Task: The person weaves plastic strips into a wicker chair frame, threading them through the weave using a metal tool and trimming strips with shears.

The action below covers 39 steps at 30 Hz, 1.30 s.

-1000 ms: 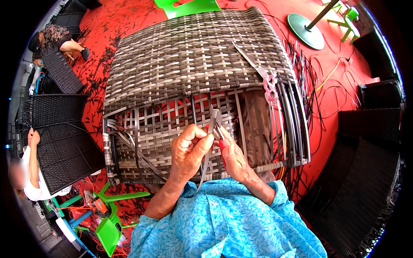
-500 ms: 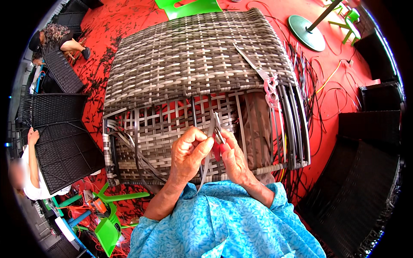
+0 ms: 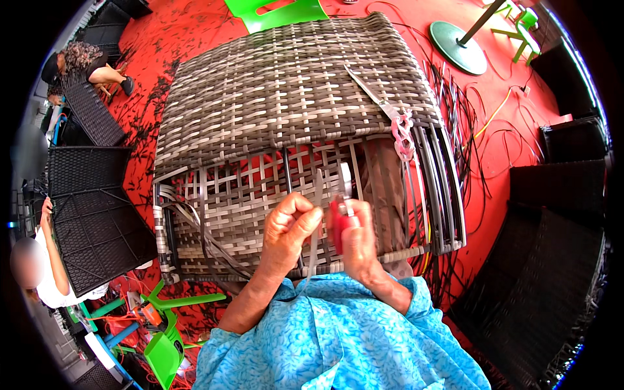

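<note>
Left hand (image 3: 289,231) pinching one grey strip (image 3: 314,247), long axis 12-to-6 | right hand (image 3: 359,242) gripping one red-handled tool (image 3: 337,224), head toward 12

The person wears a bright blue patterned shirt (image 3: 364,331) with short sleeves (image 3: 422,297).

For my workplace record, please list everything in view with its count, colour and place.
Woven furniture: one, grey-brown, centre
Flat strip: one held, grey, centre
Cutting tool: one, red handles, centre, blurred
Scissors: one pair, silver and pink, on the woven furniture
Plastic seats: several, green, top, upper right, lower left
Woven pieces: several, black, both sides
Pole stand: one, greenish base, upper right
Scraps: many, dark, left
Floor: one, red, all around
Other people: at least two, mixed clothing, left
Shirt: one, patterned blue, bottom
Left hand: one, bare, pinching strip
Right hand: one, bare, holding tool
</note>
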Available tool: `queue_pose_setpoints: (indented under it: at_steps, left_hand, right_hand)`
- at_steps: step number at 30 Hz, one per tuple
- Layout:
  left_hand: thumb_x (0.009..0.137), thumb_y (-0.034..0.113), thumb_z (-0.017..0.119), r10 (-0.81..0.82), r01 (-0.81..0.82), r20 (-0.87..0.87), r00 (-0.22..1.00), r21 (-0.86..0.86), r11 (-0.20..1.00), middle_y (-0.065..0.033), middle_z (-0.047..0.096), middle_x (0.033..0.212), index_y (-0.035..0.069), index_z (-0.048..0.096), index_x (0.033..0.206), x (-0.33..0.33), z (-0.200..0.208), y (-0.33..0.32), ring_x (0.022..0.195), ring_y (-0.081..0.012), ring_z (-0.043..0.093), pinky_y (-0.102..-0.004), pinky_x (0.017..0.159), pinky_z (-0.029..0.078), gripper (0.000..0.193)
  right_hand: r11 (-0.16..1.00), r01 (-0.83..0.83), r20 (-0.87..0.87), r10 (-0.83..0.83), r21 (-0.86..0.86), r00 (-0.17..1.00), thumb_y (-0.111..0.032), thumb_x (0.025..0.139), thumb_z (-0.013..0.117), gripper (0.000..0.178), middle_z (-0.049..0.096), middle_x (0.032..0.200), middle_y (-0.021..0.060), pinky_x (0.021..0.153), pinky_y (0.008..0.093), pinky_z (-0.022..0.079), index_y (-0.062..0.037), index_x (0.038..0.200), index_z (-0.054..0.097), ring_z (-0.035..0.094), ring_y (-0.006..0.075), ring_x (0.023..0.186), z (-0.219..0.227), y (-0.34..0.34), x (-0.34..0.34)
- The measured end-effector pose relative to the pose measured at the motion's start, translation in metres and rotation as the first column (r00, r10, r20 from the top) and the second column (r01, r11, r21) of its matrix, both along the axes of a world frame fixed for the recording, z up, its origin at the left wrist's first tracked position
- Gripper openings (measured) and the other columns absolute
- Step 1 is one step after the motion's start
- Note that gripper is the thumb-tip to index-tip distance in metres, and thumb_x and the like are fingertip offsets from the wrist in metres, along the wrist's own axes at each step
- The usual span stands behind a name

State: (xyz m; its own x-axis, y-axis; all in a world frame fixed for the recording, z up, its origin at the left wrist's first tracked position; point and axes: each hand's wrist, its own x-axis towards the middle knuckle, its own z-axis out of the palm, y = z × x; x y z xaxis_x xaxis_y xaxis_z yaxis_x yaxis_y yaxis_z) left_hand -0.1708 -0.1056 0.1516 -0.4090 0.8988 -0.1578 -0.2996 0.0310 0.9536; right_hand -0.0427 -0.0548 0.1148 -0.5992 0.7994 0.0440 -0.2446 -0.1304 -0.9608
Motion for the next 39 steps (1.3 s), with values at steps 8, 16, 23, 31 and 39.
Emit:
queue_pose_setpoints:
  at_steps: [8,16,23,31,39]
  left_hand:
    - [0.088,0.012,0.055,0.008,0.004,0.189,0.982,-0.063,0.998,-0.0037,0.054,0.062,0.008,0.047,0.079,-0.045,-0.011,-0.033,0.051,-0.008,0.05,-0.0188,0.045,0.04,0.012]
    - [0.089,0.017,0.057,-0.055,0.082,0.217,0.975,-0.121,0.989,-0.0024,0.057,0.068,0.006,0.054,0.087,-0.065,-0.029,-0.087,0.06,-0.0069,0.052,-0.0196,0.054,0.043,0.012]
    - [0.089,0.016,0.055,0.032,-0.01,0.179,0.983,-0.123,0.992,-0.0005,0.055,0.073,0.004,0.054,0.094,-0.095,-0.028,-0.132,0.063,-0.0056,0.052,-0.0197,0.057,0.044,0.013]
    - [0.09,0.015,0.053,0.011,-0.024,-0.178,0.984,-0.074,0.997,-0.001,0.055,0.089,0.004,0.051,0.094,-0.159,-0.028,-0.154,0.073,-0.0065,0.053,-0.0217,0.066,0.045,0.012]
    - [0.088,0.014,0.055,0.33,-0.337,-0.829,0.451,0.184,0.923,-0.0144,0.044,0.127,0.001,0.053,0.093,-0.264,-0.052,-0.202,0.11,-0.0217,0.048,-0.0321,0.088,0.043,0.014]
  right_hand:
    - [0.637,0.768,0.098,-0.77,0.058,0.631,-0.058,0.089,0.034,0.069,0.053,0.113,0.01,0.085,0.0362,0.042,-0.0021,0.128,0.037,0.053,0.0195,0.096,0.004,0.1,0.18]
    - [0.56,0.76,0.622,-0.735,0.331,0.27,-0.045,0.091,0.046,0.046,0.043,0.077,-0.0005,0.061,0.0252,0.036,-0.005,0.112,0.051,0.041,0.0091,0.068,-0.252,0.078,0.395]
    - [0.661,0.711,0.664,-0.646,0.24,0.377,-0.034,0.089,0.055,0.048,0.052,0.111,0.0108,0.087,0.0305,0.04,0.0029,0.119,0.047,0.048,0.0181,0.098,-0.199,0.174,0.423]
    - [0.617,-0.026,0.472,-0.573,0.787,0.67,-0.022,0.089,0.055,0.04,0.056,0.112,0.0151,0.086,0.0315,0.044,0.0,0.121,0.048,0.054,0.0215,0.102,0.006,0.17,0.023]
    - [0.318,-0.394,0.505,-0.473,0.862,0.722,-0.021,0.077,0.065,0.027,0.061,0.094,0.0126,0.083,0.0398,0.04,-0.0042,0.098,0.061,0.054,0.0309,0.091,-0.05,0.135,-0.142]
